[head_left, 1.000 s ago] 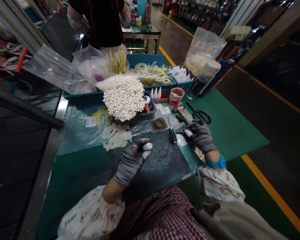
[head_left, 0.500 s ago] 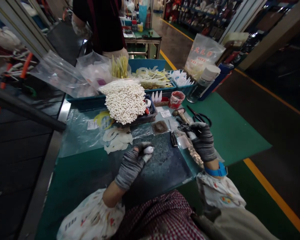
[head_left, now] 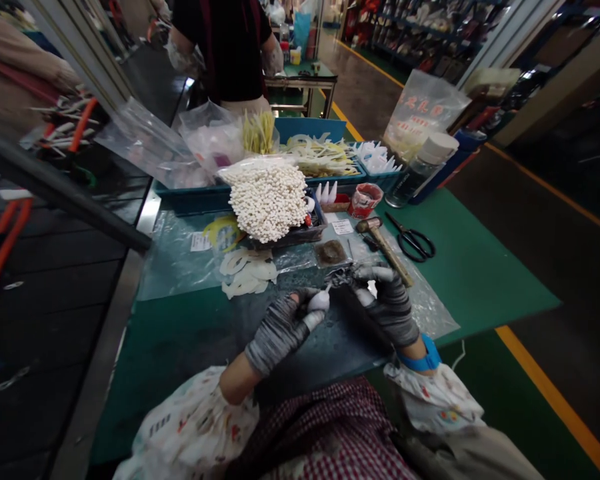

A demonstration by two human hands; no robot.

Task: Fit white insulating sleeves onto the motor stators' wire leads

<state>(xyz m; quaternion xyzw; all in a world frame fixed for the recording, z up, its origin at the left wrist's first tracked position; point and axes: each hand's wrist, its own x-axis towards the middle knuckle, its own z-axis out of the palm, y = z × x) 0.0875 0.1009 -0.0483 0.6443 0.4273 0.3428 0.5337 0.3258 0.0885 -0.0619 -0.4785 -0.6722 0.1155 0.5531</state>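
My left hand [head_left: 283, 327], in a grey striped glove, is closed on a small white oval piece [head_left: 319, 301] pinched at its fingertips above the dark work mat [head_left: 330, 340]. My right hand [head_left: 387, 300], gloved the same way, is closed round a dark tool [head_left: 345, 277] whose tip reaches the white piece. A heap of white sticks [head_left: 269, 199] in a clear bag sits just beyond. Flat white rings [head_left: 247, 273] lie to the left of the hands.
A hammer [head_left: 383, 243], black scissors [head_left: 416, 241], a red cup [head_left: 365, 199] and a clear bottle [head_left: 420, 167] lie to the right on the green table. Blue trays [head_left: 300, 127] with pale parts stand behind. Another person [head_left: 227, 47] stands at the far side.
My right hand has moved left from near the scissors and hammer to meet my left hand, bringing the dark tool to the white piece. The camera view has shifted a little.
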